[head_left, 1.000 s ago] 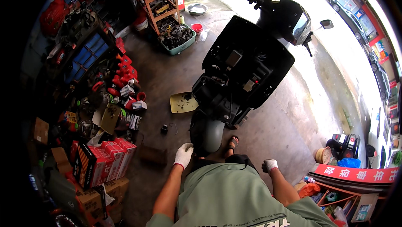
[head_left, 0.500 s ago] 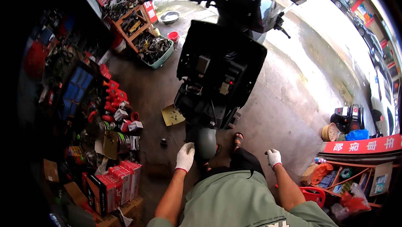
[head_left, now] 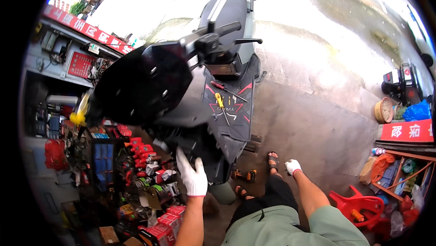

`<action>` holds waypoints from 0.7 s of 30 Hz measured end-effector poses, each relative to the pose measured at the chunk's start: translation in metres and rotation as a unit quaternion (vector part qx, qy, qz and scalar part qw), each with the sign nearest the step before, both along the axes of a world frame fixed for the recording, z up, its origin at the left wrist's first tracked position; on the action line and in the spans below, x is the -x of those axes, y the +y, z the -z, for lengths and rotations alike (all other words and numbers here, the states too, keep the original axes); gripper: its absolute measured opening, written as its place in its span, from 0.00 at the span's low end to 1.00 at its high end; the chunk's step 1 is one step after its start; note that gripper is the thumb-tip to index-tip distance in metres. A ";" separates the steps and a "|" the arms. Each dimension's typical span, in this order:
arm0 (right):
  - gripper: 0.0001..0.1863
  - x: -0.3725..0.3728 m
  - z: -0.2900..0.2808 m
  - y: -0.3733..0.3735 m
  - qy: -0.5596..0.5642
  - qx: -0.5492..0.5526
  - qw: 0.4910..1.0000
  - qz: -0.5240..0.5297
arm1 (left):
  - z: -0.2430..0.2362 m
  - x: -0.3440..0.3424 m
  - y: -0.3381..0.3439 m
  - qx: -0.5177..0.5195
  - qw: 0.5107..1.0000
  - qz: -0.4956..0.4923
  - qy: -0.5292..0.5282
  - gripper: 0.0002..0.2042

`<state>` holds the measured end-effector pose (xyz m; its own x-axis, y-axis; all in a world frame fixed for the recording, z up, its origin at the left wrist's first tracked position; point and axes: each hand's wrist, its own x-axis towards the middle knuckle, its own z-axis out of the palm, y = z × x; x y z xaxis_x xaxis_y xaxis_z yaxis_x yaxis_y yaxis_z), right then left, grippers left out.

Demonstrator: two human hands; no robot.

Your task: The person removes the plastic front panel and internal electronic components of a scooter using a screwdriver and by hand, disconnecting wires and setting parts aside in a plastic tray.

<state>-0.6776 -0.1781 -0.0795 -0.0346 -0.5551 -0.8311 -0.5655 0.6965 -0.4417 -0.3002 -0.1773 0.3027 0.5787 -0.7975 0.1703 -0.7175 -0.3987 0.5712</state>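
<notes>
A black electric scooter (head_left: 249, 105) stands before me, its dark front housing exposed. My left hand (head_left: 194, 177), in a white glove, has its fingers stretched out against the lower edge of the black front part (head_left: 200, 148); the fingertips are partly lost in the dark. Beside my right leg hangs my gloved right hand (head_left: 292, 167), fingers curled, apart from the scooter; whatever they may hold is too small to name. On the footboard lie a yellow-handled screwdriver (head_left: 220, 102) and a red-handled screwdriver (head_left: 222, 87).
A black and yellow power tool (head_left: 251, 175) is on the floor near my feet. Red boxes (head_left: 169, 222) and bottles crowd the left. To the right are a red plastic chair (head_left: 359, 206) and a wooden rack (head_left: 399, 187) with bags.
My view has shifted, and the footboard with the screwdrivers now shows. My left hand has gone from beside the front wheel up to the black front part. My right hand still hangs at my side.
</notes>
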 end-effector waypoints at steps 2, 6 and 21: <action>0.13 -0.016 0.044 -0.016 0.011 0.014 0.997 -0.079 | 0.010 0.002 -0.006 -0.046 0.997 -0.015 -0.061 0.34; 0.19 -0.079 0.041 -0.100 0.030 0.085 0.970 -0.224 | 0.008 0.004 0.002 -0.057 0.996 -0.051 -0.054 0.31; 0.10 -0.284 0.042 -0.344 0.157 0.308 0.883 -0.318 | 0.003 0.020 -0.018 -0.174 0.968 -0.150 -0.098 0.17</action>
